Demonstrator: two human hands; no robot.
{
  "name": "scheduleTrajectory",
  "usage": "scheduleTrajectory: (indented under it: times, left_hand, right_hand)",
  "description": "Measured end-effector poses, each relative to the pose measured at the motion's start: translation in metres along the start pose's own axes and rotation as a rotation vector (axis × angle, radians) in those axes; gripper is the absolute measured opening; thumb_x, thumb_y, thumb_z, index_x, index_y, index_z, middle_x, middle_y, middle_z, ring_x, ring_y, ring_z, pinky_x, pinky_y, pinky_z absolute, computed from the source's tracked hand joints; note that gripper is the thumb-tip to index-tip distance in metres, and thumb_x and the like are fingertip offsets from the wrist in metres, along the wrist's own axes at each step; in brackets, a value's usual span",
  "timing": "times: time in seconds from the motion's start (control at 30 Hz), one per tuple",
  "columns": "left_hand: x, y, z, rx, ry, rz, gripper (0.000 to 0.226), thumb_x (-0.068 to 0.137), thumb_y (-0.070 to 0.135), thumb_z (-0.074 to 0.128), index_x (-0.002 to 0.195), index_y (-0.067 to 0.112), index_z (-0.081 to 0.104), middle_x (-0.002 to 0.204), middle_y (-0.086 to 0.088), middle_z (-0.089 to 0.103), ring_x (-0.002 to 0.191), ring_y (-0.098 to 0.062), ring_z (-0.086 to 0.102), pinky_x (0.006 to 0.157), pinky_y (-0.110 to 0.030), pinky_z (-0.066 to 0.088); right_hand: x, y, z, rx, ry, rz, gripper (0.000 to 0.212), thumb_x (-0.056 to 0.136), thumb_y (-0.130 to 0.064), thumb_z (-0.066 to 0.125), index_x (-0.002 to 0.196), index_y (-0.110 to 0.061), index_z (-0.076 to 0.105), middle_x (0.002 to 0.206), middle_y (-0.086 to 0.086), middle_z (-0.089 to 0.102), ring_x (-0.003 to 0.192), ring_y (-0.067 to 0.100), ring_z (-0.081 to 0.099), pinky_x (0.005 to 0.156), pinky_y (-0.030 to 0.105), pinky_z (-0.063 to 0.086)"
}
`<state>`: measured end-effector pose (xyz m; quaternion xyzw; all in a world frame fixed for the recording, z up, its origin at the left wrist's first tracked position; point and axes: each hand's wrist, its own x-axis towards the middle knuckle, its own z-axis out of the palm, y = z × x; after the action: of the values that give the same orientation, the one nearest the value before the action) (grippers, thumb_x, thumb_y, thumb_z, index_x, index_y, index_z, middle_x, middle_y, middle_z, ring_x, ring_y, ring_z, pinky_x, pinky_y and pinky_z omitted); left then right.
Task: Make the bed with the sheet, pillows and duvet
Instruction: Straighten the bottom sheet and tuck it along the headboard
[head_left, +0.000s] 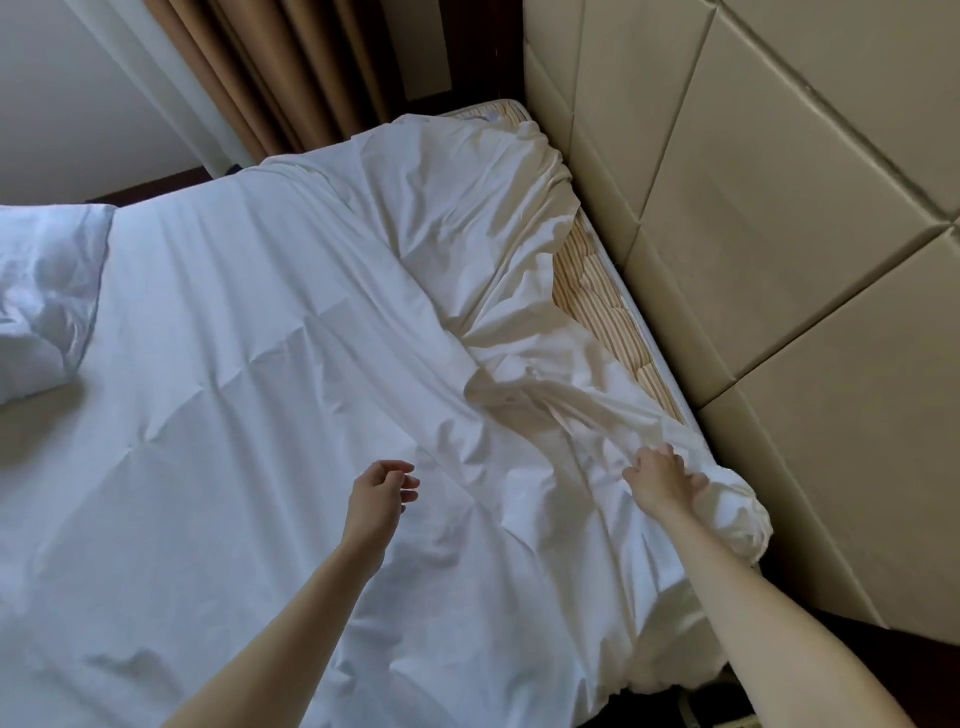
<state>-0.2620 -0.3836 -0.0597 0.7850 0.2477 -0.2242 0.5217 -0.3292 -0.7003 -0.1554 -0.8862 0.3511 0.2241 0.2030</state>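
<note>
A padded beige headboard (769, 218) of large panels fills the right side, close against the bed. The bed itself is covered almost wholly by one white sheet (249, 364), smooth across the middle and left, rumpled into heaped folds along the headboard edge. Where those folds pull back, a strip of the striped mattress (587, 291) shows bare, and a little more of it at the far corner. Brown curtains (270, 67) hang beyond the far edge, with a pale wall beside them.

One white pillow (47, 296) lies at the left edge of the bed, on top of the sheet, partly cut off from sight.

Two bare arms reach in from below. The right hand (660, 480) is down in the bunched sheet near the corner by the headboard, its fingers (672, 457) curled into the cloth and grasping a fold. The left hand (379, 493) hovers just above the flat part of the sheet, fingers loosely curled, released, holding nothing.
</note>
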Motion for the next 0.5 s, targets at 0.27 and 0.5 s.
scheduleTrajectory:
  times: [0.27, 0.5]
  left_hand:
    - [-0.016, 0.049, 0.029, -0.025, -0.075, 0.062, 0.021, 0.095, 0.011, 0.040, 0.099, 0.011, 0.061, 0.097, -0.010, 0.066, 0.077, -0.017, 0.061, 0.068, -0.025, 0.045]
    - [-0.027, 0.104, 0.032, -0.279, -0.513, -0.136, 0.035, 0.092, 0.044, 0.058, 0.110, 0.013, 0.054, 0.104, -0.011, 0.059, 0.091, -0.025, 0.062, 0.072, -0.031, 0.053]
  right_hand:
    - [-0.068, -0.057, -0.112, 0.854, 0.022, -0.455, 0.037, 0.094, -0.004, 0.052, 0.065, -0.016, 0.031, 0.061, -0.002, 0.029, 0.052, 0.002, 0.029, 0.051, 0.019, 0.024]
    - [-0.157, -0.109, -0.128, 0.748, -0.386, -0.749, 0.035, 0.096, -0.004, 0.052, 0.067, -0.018, 0.037, 0.059, -0.015, 0.038, 0.055, 0.000, 0.036, 0.055, 0.018, 0.033]
